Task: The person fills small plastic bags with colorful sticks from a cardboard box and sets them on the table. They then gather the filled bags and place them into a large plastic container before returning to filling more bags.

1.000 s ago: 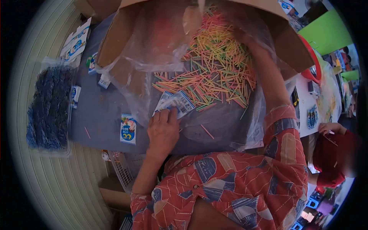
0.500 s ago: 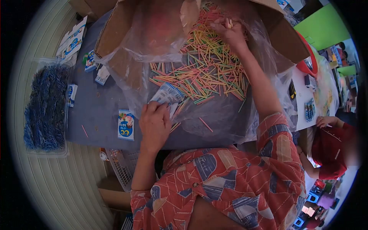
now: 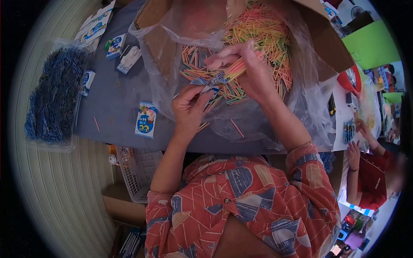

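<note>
My left hand (image 3: 189,105) pinches a small blue-and-white packet (image 3: 211,82) between thumb and fingers. My right hand (image 3: 257,77) is closed around a bundle of thin pastel sticks (image 3: 236,70), whose lower ends meet the packet's opening; how far they reach inside is hidden. Beyond both hands, a large heap of pink, yellow and green sticks (image 3: 269,32) spills from a plastic-lined cardboard box (image 3: 329,41) lying on its side. A printed packet (image 3: 146,119) lies flat on the table to the left of my left hand.
A clear tray of dark blue strands (image 3: 56,94) stands at far left. Small printed boxes (image 3: 115,46) lie on the grey table (image 3: 120,92). Clear plastic sheeting (image 3: 316,107) drapes beside my right arm. At right are a red bowl (image 3: 349,81) and a person in red (image 3: 372,176).
My right hand has come from the heap down to the packet, bringing a bundle of sticks. My left hand has raised and turned the packet toward it. The view has shifted slightly.
</note>
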### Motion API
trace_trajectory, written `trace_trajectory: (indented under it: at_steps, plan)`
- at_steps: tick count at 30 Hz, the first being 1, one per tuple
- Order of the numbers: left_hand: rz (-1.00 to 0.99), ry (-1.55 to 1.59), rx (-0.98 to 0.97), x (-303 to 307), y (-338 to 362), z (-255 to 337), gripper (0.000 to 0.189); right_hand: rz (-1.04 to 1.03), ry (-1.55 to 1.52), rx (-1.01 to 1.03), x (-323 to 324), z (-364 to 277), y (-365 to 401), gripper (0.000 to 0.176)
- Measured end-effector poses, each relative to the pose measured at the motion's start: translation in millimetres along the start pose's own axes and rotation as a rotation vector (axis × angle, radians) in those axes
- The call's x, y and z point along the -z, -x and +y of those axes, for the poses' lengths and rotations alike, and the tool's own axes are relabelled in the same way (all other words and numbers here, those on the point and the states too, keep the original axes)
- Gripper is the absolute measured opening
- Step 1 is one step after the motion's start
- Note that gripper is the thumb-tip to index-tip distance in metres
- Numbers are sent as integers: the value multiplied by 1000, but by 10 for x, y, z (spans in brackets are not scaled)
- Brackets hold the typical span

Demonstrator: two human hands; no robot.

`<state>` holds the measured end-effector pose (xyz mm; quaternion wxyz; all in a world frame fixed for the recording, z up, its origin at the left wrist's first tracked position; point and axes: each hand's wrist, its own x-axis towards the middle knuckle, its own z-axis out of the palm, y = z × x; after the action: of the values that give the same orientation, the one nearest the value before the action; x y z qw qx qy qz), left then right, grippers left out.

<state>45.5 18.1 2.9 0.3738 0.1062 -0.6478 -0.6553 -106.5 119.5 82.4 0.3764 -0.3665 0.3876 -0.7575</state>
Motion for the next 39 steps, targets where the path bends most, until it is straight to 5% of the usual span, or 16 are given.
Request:
trace_trajectory:
  at_steps: [4,13,17,20,22,24,25,26,28,30,31,32,33,36,39]
  plan:
    - [-34,186,124,-79,-17,-15,17,-39,232,-28,60,95,-18,59]
    - [-162,93,40,-354,-291,-66,31,-112,344,3,220,94,-66,51]
    - [-187,188,143,-463,-460,-125,30,15,391,172,336,-15,-127,70]
    - [-207,273,192,-456,-459,-213,25,-65,782,108,358,-31,1,67]
    - [-271,11,-24,-361,-362,-250,17,-364,1047,199,288,-47,81,62]
    - [-220,-55,71,-214,-173,-69,14,-437,1083,297,340,-169,33,50]
    - [-166,-126,170,-106,-61,76,11,-234,884,78,442,-289,-16,46]
    - [-110,-300,66,54,35,228,9,-30,673,-134,596,-401,-71,42]
    - [-15,-665,-95,453,199,473,9,264,1116,17,1491,-377,-359,36]
    - [25,-862,-153,878,253,490,11,147,1840,-77,2278,-510,-494,33]
    - [-9,-1201,-163,1100,280,400,13,142,1836,-75,2423,-527,-568,33]
    - [-44,-1543,-168,1211,305,363,15,225,2050,-18,2519,-520,-640,30]
    - [-44,-1551,-167,1184,296,387,15,320,2260,44,2631,-514,-711,27]
    - [131,-1449,-351,835,189,419,19,314,2243,313,3376,-408,-825,23]
    - [-176,-1139,-340,413,198,392,24,233,2164,728,3822,-125,-974,19]
